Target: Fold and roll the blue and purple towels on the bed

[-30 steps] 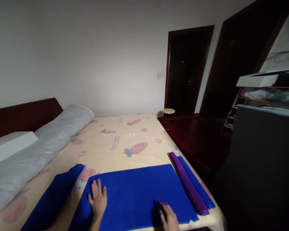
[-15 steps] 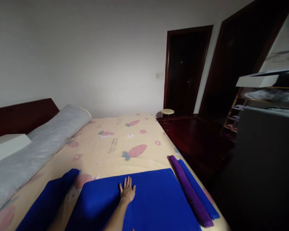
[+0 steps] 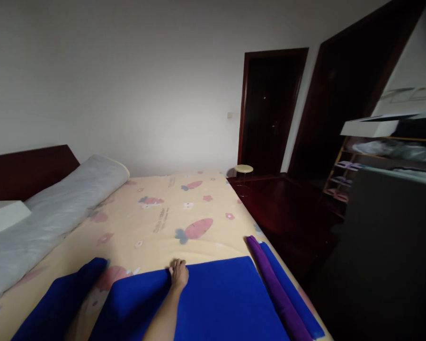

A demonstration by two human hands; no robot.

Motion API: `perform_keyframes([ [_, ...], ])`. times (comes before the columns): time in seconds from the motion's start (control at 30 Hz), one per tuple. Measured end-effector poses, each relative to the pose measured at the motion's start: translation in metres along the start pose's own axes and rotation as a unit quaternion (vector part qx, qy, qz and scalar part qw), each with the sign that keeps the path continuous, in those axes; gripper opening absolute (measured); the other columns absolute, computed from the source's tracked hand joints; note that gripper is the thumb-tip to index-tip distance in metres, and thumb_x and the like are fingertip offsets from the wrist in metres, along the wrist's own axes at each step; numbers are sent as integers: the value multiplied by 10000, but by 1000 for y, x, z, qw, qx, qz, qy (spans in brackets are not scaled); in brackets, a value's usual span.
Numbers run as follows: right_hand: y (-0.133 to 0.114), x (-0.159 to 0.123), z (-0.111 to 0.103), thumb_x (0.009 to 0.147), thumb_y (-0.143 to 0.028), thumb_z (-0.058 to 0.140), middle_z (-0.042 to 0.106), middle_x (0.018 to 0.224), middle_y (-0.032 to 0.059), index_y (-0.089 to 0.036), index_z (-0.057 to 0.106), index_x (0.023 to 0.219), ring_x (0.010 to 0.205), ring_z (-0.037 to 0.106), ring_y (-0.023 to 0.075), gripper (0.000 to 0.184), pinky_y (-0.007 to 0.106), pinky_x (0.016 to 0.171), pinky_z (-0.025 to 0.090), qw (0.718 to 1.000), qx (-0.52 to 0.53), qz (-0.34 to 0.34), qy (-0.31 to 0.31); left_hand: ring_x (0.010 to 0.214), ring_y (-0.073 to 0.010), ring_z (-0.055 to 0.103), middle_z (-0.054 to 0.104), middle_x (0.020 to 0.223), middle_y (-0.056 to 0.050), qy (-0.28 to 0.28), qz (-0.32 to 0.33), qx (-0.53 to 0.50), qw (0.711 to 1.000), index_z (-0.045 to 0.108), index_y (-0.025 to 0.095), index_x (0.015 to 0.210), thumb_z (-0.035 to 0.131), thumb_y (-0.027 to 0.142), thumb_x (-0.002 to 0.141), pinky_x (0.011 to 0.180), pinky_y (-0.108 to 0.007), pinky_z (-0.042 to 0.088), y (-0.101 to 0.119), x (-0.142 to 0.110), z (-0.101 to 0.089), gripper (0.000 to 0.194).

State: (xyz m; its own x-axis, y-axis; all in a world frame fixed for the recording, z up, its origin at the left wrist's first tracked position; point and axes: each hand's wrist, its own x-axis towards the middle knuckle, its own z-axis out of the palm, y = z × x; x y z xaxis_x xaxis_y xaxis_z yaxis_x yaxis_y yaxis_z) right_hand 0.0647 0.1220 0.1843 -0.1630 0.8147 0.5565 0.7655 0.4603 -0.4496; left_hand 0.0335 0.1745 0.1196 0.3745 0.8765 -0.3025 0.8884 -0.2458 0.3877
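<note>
My left hand (image 3: 179,273) lies at the far edge of a flat blue cloth (image 3: 227,298) spread on the bed. Its fingers are curled over that edge and closed on the fabric. To the left, a separate-looking strip of blue cloth (image 3: 62,298) slants across the sheet; whether it joins the main piece is out of sight. Along the right side runs a narrow purple cloth roll (image 3: 275,289), with a slim blue cloth strip (image 3: 293,291) beside it. My right hand is out of view.
The bed's patterned sheet (image 3: 199,199) stretches toward the wall. A grey rolled bedding piece (image 3: 67,203) and a white box (image 3: 5,215) lie at the left by the dark headboard (image 3: 31,170). A round stool (image 3: 244,168) and a shelf rack (image 3: 341,177) stand beyond the bed.
My left hand has gone from lying flat with fingers spread on the blue cloth to curling over its far edge. The view has shifted slightly. A fingertip at the bottom edge is gone.
</note>
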Motion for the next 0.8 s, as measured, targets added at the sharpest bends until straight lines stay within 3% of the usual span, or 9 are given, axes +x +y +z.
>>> perform_keyframes([
  [0.13, -6, 0, -13, 860, -307, 685, 655, 1124, -15, -336, 633, 1099, 1026, 606, 264, 247, 411, 752, 539, 999, 14, 34, 11, 1073, -230, 602, 617, 1233, -55, 1, 18, -21, 1000, 594, 280, 1143, 628, 362, 868, 859, -440, 538, 2, -1, -7, 289],
  [0.27, -7, -10, -34, 885, -342, 638, 614, 1219, -44, -341, 639, 1117, 1029, 602, 236, 231, 356, 744, 534, 996, 33, 66, 51, 1073, -222, 602, 608, 1237, -58, 24, 25, -59, 998, 581, 258, 1171, 621, 379, 872, 869, -431, 537, 6, -4, -11, 325],
  [0.37, -5, -32, -58, 916, -325, 586, 593, 1249, -30, -333, 617, 1158, 1044, 602, 219, 244, 344, 753, 535, 989, 54, 96, 98, 1064, -228, 606, 610, 1235, -61, 55, 19, -104, 993, 575, 245, 1179, 628, 388, 865, 862, -443, 537, 9, -4, -18, 349],
  [0.47, -4, -67, -83, 872, -339, 646, 576, 1285, -10, -347, 632, 1131, 1071, 593, 219, 259, 294, 756, 533, 976, 83, 135, 150, 1064, -225, 605, 604, 1239, -65, 97, 1, -159, 982, 567, 233, 1196, 618, 392, 871, 868, -446, 539, 7, -3, -39, 366],
  [0.57, -2, -103, -106, 807, -382, 717, 571, 1296, 2, -370, 654, 1108, 1081, 583, 227, 308, 261, 705, 536, 957, 119, 171, 200, 1033, -207, 610, 613, 1202, -68, 146, -13, -229, 962, 575, 189, 1178, 591, 409, 885, 879, -440, 535, -2, -7, -80, 366],
  [0.67, 7, -123, -130, 781, -432, 731, 648, 1162, 17, -353, 676, 1087, 1013, 619, 243, 322, 295, 652, 554, 939, 153, 195, 237, 939, -204, 631, 670, 936, -41, 201, -1, -331, 922, 637, 168, 899, 635, 413, 829, 874, -389, 502, -16, -31, -138, 255],
  [0.77, 19, -107, -161, 776, -468, 686, 732, 938, 55, -276, 755, 915, 881, 674, 265, 246, 338, 650, 567, 910, 213, 223, 277, 878, -188, 636, 662, 824, -7, 252, 36, -443, 860, 615, 205, 784, 696, 432, 720, 830, -315, 480, -30, -80, -196, 250],
  [0.8, 23, -93, -173, 768, -490, 675, 741, 875, 78, -222, 765, 833, 838, 683, 273, 290, 361, 686, 571, 881, 272, 247, 299, 857, -180, 636, 664, 828, -2, 265, 48, -485, 832, 618, 212, 794, 721, 427, 683, 809, -298, 479, -33, -100, -212, 263],
])
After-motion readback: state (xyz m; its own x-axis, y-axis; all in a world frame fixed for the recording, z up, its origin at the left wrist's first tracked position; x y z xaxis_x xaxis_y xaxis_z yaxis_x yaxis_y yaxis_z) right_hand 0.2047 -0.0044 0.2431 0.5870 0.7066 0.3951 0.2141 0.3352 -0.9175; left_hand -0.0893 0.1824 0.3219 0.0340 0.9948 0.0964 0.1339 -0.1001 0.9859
